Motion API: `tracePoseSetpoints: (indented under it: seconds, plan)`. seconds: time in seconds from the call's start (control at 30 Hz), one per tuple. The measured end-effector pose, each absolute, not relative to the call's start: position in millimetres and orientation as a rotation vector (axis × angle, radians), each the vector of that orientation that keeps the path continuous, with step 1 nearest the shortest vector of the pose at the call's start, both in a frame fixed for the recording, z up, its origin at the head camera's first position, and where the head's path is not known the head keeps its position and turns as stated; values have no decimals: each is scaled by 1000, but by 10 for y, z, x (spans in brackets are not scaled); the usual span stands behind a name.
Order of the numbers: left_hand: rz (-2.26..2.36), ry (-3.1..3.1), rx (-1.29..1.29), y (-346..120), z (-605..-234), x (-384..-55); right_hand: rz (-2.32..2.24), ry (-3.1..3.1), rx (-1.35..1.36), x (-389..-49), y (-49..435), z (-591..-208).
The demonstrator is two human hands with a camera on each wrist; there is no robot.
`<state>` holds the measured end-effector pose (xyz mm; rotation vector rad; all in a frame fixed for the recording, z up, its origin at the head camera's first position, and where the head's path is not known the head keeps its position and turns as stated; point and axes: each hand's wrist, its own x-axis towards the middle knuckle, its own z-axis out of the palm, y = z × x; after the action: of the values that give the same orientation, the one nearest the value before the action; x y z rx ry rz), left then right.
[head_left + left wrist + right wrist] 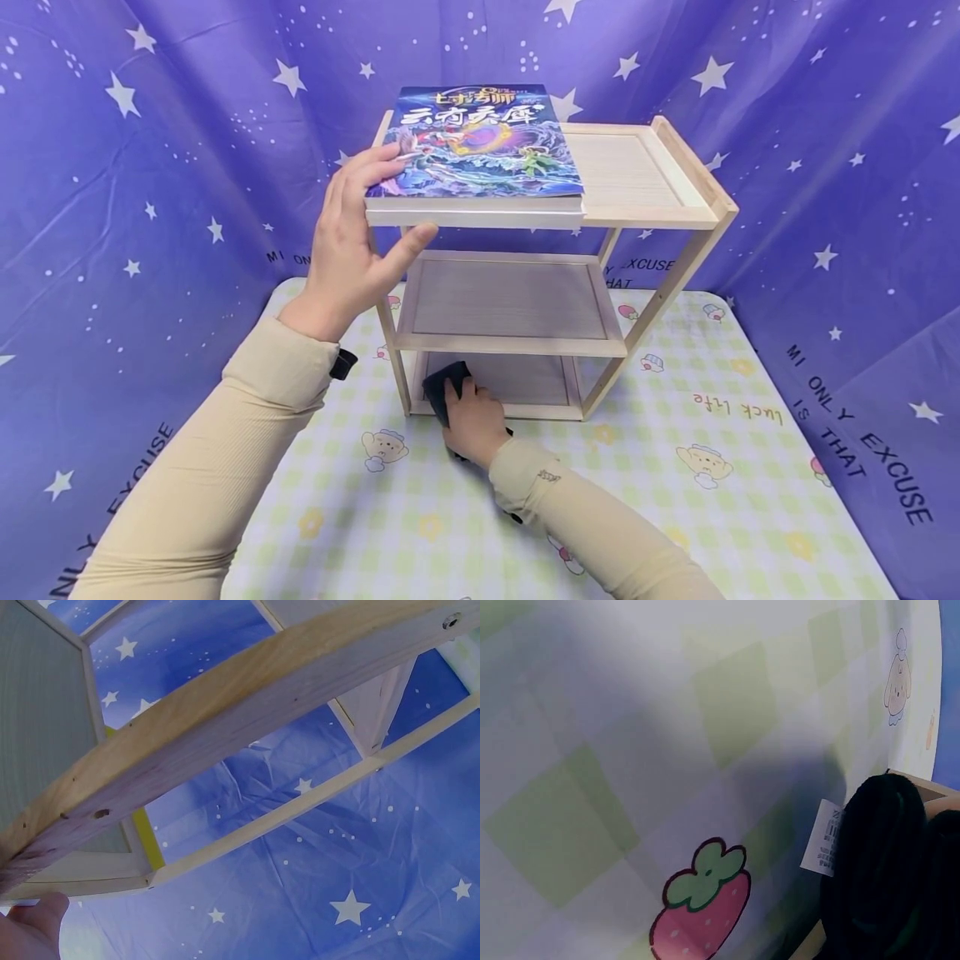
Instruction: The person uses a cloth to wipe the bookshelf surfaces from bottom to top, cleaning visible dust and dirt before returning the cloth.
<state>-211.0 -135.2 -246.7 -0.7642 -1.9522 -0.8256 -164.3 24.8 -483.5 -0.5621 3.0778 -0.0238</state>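
A pale wooden three-tier shelf (660, 218) stands on the table, with a thick blue illustrated book (480, 158) lying on the left part of its top tier. My left hand (352, 225) is at the top left corner, its fingers reaching along the book's left edge and the thumb extended in front. In the left wrist view, part of the left hand (37, 926) shows beside the wooden frame (247, 697). Low down, my right hand (476, 421) holds a dark folded cloth (444, 393) at the left of the bottom tier. A white tag (825, 838) sticks out from the cloth (877, 855).
A green-and-white checked tablecloth (645, 500) with cartoon prints covers the table. Purple curtains with white stars (840, 208) surround it at the back and both sides. The middle tier (510, 296) of the shelf lies above the right hand, and slanted legs (652, 312) flank it.
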Motion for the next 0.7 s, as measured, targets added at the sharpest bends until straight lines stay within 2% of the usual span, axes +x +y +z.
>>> tracePoseSetpoints:
  seconds: [0.7]
  plan:
    - [-847, -1921, -741, -1327, -2483, -2119, 13, 3111, -597, -1726, 171, -4896]
